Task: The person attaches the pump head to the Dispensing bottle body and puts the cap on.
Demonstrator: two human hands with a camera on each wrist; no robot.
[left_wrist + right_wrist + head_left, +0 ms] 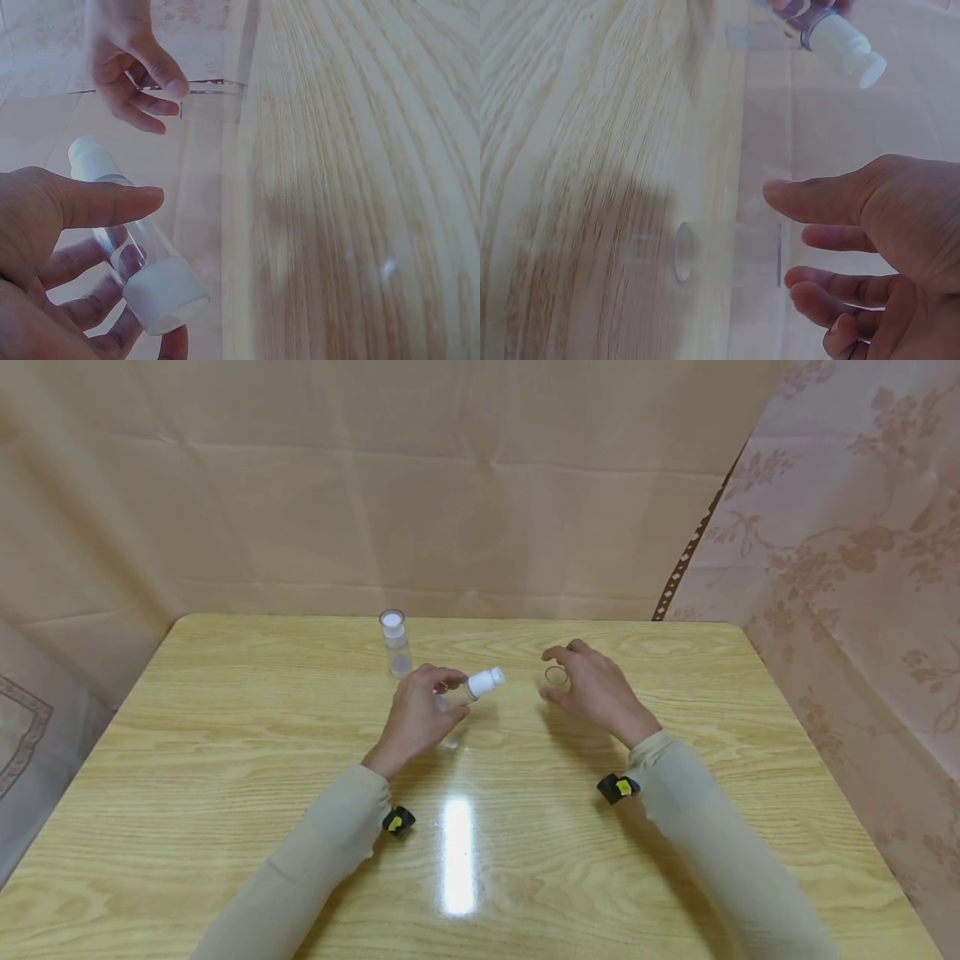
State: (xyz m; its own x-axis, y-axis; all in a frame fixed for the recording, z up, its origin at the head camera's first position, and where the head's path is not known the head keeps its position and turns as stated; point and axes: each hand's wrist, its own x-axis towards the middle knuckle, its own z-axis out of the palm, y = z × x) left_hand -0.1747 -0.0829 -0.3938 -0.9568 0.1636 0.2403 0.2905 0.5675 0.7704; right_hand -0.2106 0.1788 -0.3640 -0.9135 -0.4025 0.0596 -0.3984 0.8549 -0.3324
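Observation:
My left hand (422, 714) grips a clear pump bottle (166, 294) with a white top and white base, thumb on one side and fingers on the other. The bottle is tilted, its white head (486, 682) toward the right. In the head view my right hand (596, 689) is beside a clear cylindrical cap (556, 675). This cap (727, 255) stands upright on the table in the right wrist view. My right thumb and fingers are spread apart, fingertips near its upper rim, holding nothing.
A second clear bottle (397, 647) with a white top, under its clear cover, stands near the table's back edge. The wood-grain table (225, 743) reaches a beige cloth (375, 510) behind and a floral cloth (870, 568) at right.

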